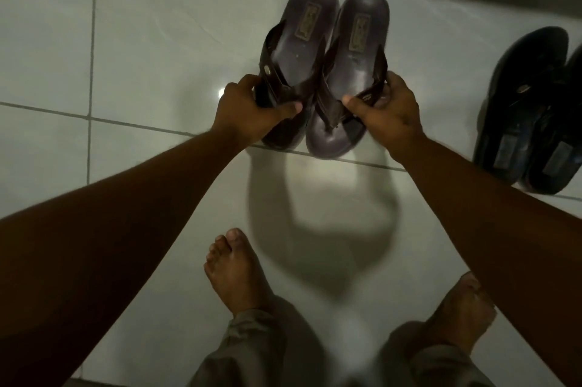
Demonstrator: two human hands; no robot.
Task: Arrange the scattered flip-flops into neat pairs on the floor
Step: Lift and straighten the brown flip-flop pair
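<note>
The 2 brown flip-flops (pixel 327 71) lie side by side and touching on the white tiled floor (pixel 157 55), toes toward the person, their toe ends on a grout line, with the left hand (pixel 252 109) clamped around the strap of one and the right hand (pixel 387 112) pinching the strap of the other. By my reading this pair is being squared up (heels not quite level), so the next move calls for a small nudge to even them, then letting go. A black pair (pixel 535 109) sits apart at the floor's right edge, bare feet (pixel 233 270) stand near, and nothing blocks the work
</note>
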